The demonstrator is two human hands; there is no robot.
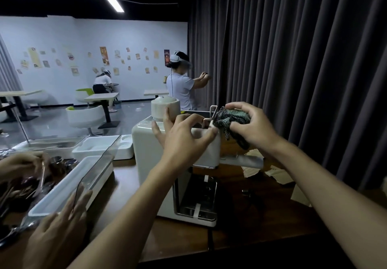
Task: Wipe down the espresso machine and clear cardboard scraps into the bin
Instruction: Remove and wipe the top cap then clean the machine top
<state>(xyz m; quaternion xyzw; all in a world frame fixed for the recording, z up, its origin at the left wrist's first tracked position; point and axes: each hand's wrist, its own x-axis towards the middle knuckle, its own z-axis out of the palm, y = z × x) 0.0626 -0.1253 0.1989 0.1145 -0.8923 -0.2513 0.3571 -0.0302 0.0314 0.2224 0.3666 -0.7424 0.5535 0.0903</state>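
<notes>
head view: dark wooden counter (261,216) carries cream boxy espresso machine (146,143) at centre. torn brown cardboard scraps (274,173) lie on counter right of machine, uncleared; bin not visible. left hand (184,143) spread over machine top, fingers bent, bracing, holding nothing. right hand (253,126) clutches bunched grey-green knit cloth (230,118) against bent metal lever (212,112). judgement: wiping underway, scraps all remain.

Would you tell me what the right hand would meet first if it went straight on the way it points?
Probably the bent metal lever atop the espresso machine: the right hand, gripping the cloth, points left at it, though depth is unclear.
</notes>
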